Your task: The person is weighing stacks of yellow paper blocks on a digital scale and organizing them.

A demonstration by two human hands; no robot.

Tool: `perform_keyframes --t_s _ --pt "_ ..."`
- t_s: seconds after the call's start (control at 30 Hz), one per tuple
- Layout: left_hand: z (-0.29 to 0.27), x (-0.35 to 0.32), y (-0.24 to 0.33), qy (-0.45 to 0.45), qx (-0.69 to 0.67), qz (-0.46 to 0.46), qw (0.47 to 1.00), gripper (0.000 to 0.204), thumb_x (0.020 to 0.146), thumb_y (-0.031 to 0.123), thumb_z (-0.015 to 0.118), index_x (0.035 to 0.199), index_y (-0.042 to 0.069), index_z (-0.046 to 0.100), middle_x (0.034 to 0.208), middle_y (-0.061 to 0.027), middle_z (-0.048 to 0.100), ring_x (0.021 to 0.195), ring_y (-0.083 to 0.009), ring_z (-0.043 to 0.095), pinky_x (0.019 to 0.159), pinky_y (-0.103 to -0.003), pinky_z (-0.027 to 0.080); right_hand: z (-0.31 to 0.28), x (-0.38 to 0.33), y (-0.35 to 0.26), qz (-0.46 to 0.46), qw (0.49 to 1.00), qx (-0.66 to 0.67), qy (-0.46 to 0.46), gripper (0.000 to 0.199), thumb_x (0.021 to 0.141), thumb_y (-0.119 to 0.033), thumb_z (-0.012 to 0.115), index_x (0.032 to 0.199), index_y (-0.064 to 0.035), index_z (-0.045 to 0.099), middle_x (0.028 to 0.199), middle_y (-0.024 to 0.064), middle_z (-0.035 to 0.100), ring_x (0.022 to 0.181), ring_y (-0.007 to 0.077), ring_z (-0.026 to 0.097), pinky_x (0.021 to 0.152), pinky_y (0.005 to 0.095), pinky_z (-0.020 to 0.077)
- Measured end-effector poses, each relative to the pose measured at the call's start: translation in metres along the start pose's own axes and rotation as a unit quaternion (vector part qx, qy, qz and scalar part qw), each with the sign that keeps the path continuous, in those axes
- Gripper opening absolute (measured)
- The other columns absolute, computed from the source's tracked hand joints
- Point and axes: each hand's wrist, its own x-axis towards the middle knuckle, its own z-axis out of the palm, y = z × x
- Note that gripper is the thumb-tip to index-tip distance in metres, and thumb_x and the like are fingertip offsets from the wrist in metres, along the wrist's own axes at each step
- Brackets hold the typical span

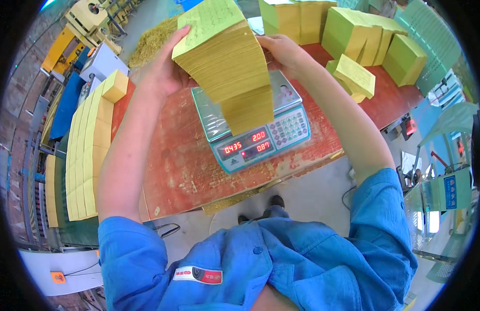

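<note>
A thick stack of yellow paper sheets (224, 62) is between my two hands, tilted above the digital counting scale (290, 128). My left hand (166, 70) is closed on its left side, the thumb up at the top edge. My right hand (284, 52) grips the far right side, with its fingertips partly hidden behind the paper. A narrower block of yellow paper (248, 111) shows below the stack, over the scale's pan; I cannot tell whether the two are joined. Red digits are lit on the scale's display.
The scale stands on a worn red table (172, 176). Tall yellow paper stacks (349, 33) line its far right, with a smaller loose bundle (356, 75) nearer. At the left lies a long row of yellow bundles (87, 150). A machine (102, 61) stands beyond it.
</note>
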Motion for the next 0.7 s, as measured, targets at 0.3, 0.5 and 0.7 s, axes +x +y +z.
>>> perform_keyframes --t_s 0.3,0.5,0.7 --pt "0.004 0.013 -0.014 0.019 0.026 -0.009 0.999 0.065 0.082 0.064 0.059 0.13 0.02 0.055 0.124 -0.0066 0.056 0.11 -0.0238 0.054 0.087 -0.047 0.045 -0.01 0.009 0.021 0.009 1.0 0.011 -0.006 0.03 0.095 -0.028 0.057 0.102 -0.0013 0.068 0.088 0.0059 0.07 0.071 0.0143 0.067 0.066 0.0285 0.0559" --pt "0.002 0.023 -0.017 0.015 0.049 -0.016 0.999 0.066 0.082 0.066 0.058 0.13 0.02 0.056 0.123 -0.0053 0.057 0.105 -0.0225 0.054 0.085 -0.045 0.044 -0.009 0.009 0.027 0.017 0.999 0.026 0.009 0.029 0.096 -0.027 0.056 0.102 -0.0021 0.069 0.089 0.0062 0.07 0.071 0.014 0.067 0.067 0.0286 0.056" --pt "0.015 0.019 -0.026 0.038 0.059 0.011 0.998 0.065 0.086 0.069 0.051 0.129 0.02 0.056 0.123 -0.0059 0.057 0.106 -0.0199 0.052 0.083 -0.04 0.042 -0.012 0.01 0.042 -0.018 0.999 0.009 0.042 0.032 0.095 -0.027 0.056 0.101 0.0013 0.069 0.089 0.0076 0.07 0.076 0.0173 0.067 0.071 0.0319 0.0539"
